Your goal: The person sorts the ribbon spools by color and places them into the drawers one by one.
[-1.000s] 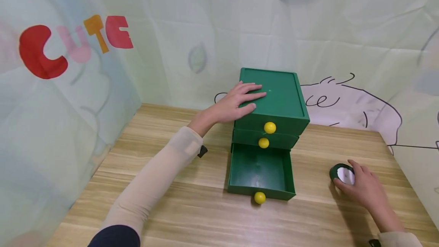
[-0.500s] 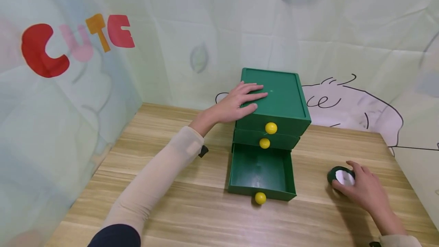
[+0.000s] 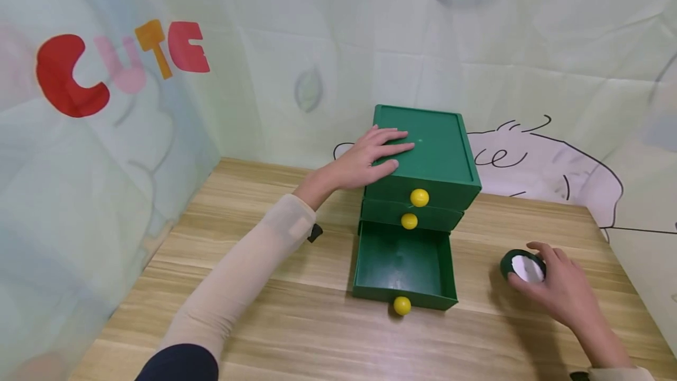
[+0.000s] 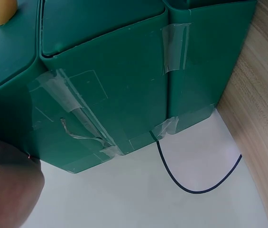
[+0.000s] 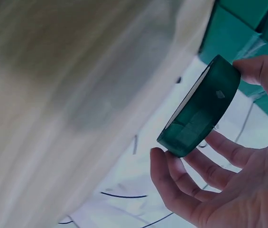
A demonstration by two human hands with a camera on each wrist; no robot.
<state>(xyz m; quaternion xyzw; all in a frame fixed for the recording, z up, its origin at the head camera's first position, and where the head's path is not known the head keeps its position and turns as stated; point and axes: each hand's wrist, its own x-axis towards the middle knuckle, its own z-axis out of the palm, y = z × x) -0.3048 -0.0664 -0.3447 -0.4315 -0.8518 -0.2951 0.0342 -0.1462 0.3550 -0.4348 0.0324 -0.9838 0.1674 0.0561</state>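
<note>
A green drawer unit (image 3: 433,140) with yellow ball knobs stands near the back wall. My left hand (image 3: 362,160) rests on its top at the left edge, fingers spread and fairly straight. The bottom drawer (image 3: 399,260) is pulled out, and its inside is bare. To the right, my right hand (image 3: 563,284) grips a roll of green tape (image 3: 506,264) with a white core, above the table. In the right wrist view, thumb and fingertips pinch the tape roll (image 5: 202,111) by its outer rim. Part of the left hand (image 4: 8,183) shows beside the unit's taped side in the left wrist view.
The wood-grain table (image 3: 296,334) reaches to a printed cloth backdrop (image 3: 254,93) at the back and sides. The open drawer's yellow knob (image 3: 402,306) juts out toward me. Clear tape strips (image 4: 65,90) bridge the seams on the unit's side.
My right hand has carried the tape roll slightly left and up, toward the drawer unit. The left hand stays on the unit's top; the view has shifted slightly.
</note>
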